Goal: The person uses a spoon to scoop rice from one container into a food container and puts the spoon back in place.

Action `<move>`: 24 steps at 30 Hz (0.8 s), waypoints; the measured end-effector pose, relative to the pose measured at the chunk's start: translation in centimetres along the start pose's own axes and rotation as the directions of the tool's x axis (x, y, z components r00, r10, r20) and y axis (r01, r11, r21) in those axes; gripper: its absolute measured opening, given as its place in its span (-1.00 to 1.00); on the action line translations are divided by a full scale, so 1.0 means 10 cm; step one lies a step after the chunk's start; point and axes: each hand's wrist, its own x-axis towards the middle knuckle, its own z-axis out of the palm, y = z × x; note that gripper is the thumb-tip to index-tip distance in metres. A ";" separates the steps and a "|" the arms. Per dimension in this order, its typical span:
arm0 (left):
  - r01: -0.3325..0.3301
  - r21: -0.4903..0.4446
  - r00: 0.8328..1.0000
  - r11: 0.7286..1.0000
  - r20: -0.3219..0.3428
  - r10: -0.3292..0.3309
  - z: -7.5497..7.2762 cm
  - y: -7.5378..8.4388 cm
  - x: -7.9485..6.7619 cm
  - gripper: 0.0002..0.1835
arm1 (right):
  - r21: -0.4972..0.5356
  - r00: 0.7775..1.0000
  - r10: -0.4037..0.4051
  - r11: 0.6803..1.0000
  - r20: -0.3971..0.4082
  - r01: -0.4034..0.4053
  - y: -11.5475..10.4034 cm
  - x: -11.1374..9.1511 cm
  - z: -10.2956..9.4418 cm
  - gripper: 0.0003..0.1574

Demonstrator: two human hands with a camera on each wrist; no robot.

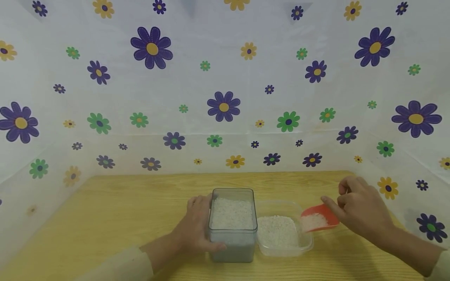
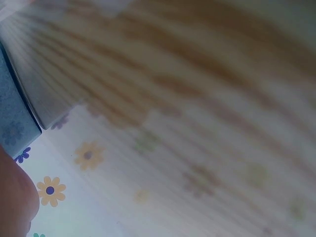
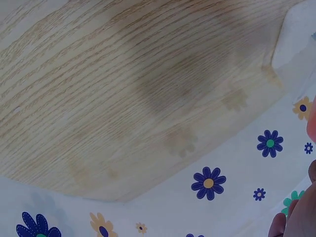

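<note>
My left hand [image 1: 197,226] grips the left side of a tall grey see-through container [image 1: 232,248], its thumb across the front. White rice [image 1: 233,214] fills the container almost to its rim. Just right of it stands a low clear plastic tub [image 1: 305,249], also with rice [image 1: 279,232] in it. Over the tub's right edge, my right hand [image 1: 365,210] holds a red scoop [image 1: 332,217] bearing some rice; the hand hides its handle. The left wrist view catches a corner of the container [image 2: 15,113]; the right wrist view catches only the scoop's edge [image 3: 312,127].
Everything stands on a light wood-grain table [image 1: 133,218]. A white sheet [image 1: 190,82] printed with purple, yellow and green flowers rises at the back and along both sides.
</note>
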 end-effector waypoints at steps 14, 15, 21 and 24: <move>-0.027 0.019 0.999 0.999 -0.030 0.028 0.01 -0.04 -0.01 0.27 | 0.001 0.994 -0.085 0.996 -0.066 0.085 -0.17 0.10 0.06 -0.42; -0.026 0.020 0.999 0.999 -0.031 0.027 0.02 -0.04 -0.01 0.28 | 0.001 0.993 -0.095 0.995 -0.066 0.095 -0.19 0.11 0.08 -0.42; -0.032 0.011 0.999 0.999 -0.023 0.032 0.02 -0.04 0.00 0.27 | -0.011 0.987 -0.142 0.990 -0.069 0.141 -0.33 0.16 0.16 -0.37; -0.034 0.014 0.999 0.999 -0.021 0.034 0.02 -0.04 0.00 0.26 | -0.027 0.987 -0.152 0.988 -0.053 0.151 -0.41 0.18 0.20 -0.39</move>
